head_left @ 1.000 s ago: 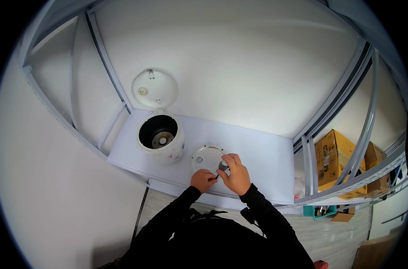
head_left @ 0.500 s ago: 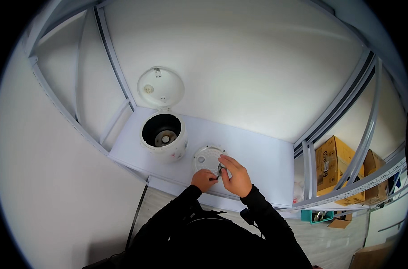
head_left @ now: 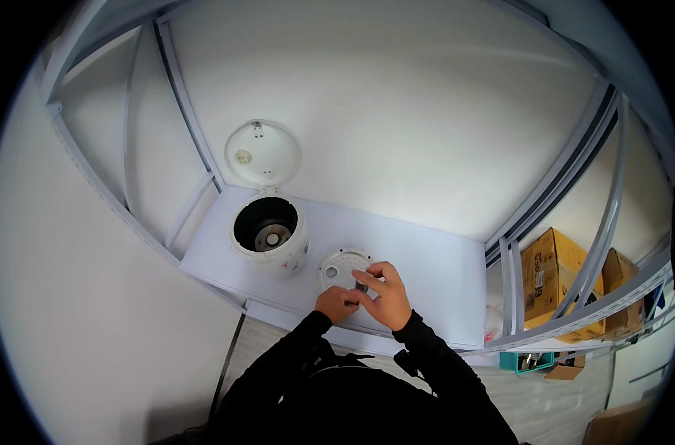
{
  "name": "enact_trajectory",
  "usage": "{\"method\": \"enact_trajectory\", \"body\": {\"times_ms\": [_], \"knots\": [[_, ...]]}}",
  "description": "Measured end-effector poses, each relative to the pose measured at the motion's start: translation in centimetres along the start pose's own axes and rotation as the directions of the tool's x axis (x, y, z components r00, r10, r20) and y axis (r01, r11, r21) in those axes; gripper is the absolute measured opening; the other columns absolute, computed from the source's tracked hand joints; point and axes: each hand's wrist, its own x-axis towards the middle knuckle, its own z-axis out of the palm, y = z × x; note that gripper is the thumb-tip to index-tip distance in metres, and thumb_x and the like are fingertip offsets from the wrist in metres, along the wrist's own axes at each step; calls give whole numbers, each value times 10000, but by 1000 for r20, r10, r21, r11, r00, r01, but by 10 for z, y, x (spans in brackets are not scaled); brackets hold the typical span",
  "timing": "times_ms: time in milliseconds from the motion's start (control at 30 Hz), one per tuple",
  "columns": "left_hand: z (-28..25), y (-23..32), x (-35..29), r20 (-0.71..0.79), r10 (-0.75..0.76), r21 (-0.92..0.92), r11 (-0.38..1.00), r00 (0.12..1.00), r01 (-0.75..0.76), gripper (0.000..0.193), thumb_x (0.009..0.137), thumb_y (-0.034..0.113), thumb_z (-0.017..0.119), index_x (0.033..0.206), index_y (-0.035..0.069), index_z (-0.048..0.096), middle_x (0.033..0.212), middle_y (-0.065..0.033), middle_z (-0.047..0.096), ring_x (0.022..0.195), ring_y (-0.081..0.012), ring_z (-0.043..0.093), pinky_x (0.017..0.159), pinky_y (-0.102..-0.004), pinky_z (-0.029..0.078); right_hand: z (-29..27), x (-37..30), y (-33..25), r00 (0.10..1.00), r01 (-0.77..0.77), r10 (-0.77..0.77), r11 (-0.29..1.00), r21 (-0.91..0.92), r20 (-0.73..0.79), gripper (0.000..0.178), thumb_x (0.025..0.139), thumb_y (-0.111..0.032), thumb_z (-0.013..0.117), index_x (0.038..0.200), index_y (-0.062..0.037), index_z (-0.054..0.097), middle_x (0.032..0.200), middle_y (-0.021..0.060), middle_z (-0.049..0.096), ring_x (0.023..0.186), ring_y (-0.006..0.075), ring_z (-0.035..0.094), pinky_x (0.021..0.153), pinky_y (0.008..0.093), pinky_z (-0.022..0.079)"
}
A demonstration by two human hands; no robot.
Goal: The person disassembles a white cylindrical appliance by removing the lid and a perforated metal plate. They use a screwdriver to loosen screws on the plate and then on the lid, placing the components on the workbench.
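My right hand [head_left: 388, 297] pinches a small dark-grey part [head_left: 361, 286] between thumb and fingers. It is too small to name. My left hand [head_left: 335, 305] is closed right beside it, fingertips near my right thumb; whatever it holds is hidden. Beneath and just beyond both hands, a round white disc [head_left: 345, 262] with a hole and small dark marks near its rim lies on the white tabletop [head_left: 419, 252], partly covered by my fingers. To the left stands a white rice cooker [head_left: 287, 261], its lid [head_left: 274, 152] swung up. A heating plate [head_left: 272, 237] shows inside its dark interior.
A pale metal frame [head_left: 514, 282] encloses the table, with a white panel [head_left: 382, 104] behind. Beyond the right posts sit a yellow cardboard box [head_left: 545, 278] and a brown one [head_left: 618, 285]. A teal bin [head_left: 509, 362] of small items stands lower right.
My right hand has turned slightly and its fingers have curled closer around the small part. My left hand stays near it. The view has shifted slightly.
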Motion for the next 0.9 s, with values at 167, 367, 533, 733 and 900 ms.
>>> {"method": "enact_trajectory", "body": {"times_ms": [167,367,533,733,900], "knots": [[-1,-1,2,-30,67,-7,998,997,-67,177,759,262,801,843,107,793,919,-58,761,902,-295,690,841,-424,543,0,5,10,996,41,-29,988,150,-79,382,846,-17,773,1223,-53,717,1160,175,680,1008,360,684,854,402,562],[3,-6,2,-74,111,-42,993,991,-114,181,748,245,799,834,86,781,878,-82,752,868,-311,688,829,-426,526,-5,9,5,999,45,-45,998,37,-19,379,849,-25,768,1224,-44,711,1136,178,688,1014,359,685,874,393,561],[-1,1,3,-57,125,-24,992,990,-127,180,745,241,794,820,80,766,833,-87,737,851,-322,683,821,-433,523,1,9,7,995,16,9,970,242,-102,353,836,-56,801,1185,-81,751,1106,154,673,981,332,678,850,373,559],[-2,-1,3,-31,97,-38,994,995,-99,172,746,246,799,828,97,768,855,-86,733,872,-324,678,815,-446,528,-7,6,8,986,-113,110,993,15,122,392,867,-3,710,1254,-64,708,1261,178,665,1137,387,660,966,407,546],[-3,4,3,-24,59,17,998,998,-59,170,751,251,807,844,112,775,894,-83,729,926,-333,670,826,-449,538,-6,9,8,997,68,-64,995,75,-49,420,856,-20,732,1271,-73,692,1244,176,660,1094,383,661,900,413,560]]}}
